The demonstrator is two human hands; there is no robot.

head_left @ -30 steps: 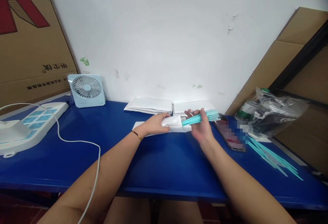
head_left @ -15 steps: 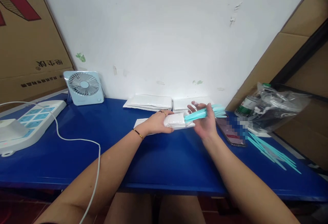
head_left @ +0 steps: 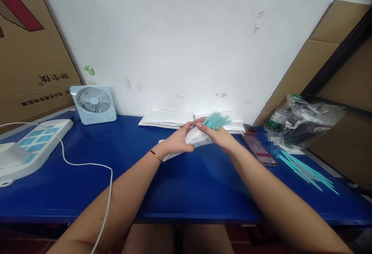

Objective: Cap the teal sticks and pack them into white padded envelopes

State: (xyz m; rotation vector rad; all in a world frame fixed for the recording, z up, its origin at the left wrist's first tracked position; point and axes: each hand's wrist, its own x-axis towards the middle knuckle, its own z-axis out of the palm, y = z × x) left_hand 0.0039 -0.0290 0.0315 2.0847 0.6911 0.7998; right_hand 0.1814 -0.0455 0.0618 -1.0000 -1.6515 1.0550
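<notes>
1. A desk fan (head_left: 93, 104) stands at the wall on the blue tabletop (head_left: 186, 184).
2. The left hand (head_left: 178, 142) has its grip clenched on a white pouch (head_left: 198, 137) above the tabletop.
3. The right hand (head_left: 218, 137) pinches blurred teal sticks (head_left: 216, 120) at the pouch's mouth.
4. More teal sticks (head_left: 305, 170) lie loose at right.

Bright, even light fills the scene; the white painted wall (head_left: 186, 44) looks washed out. The glossy blue tabletop (head_left: 188, 184) carries soft reflections and faint shadows. The bundle of teal plastic sticks (head_left: 216, 120) is motion-blurred. Wide-angle distortion bends the edges.
</notes>
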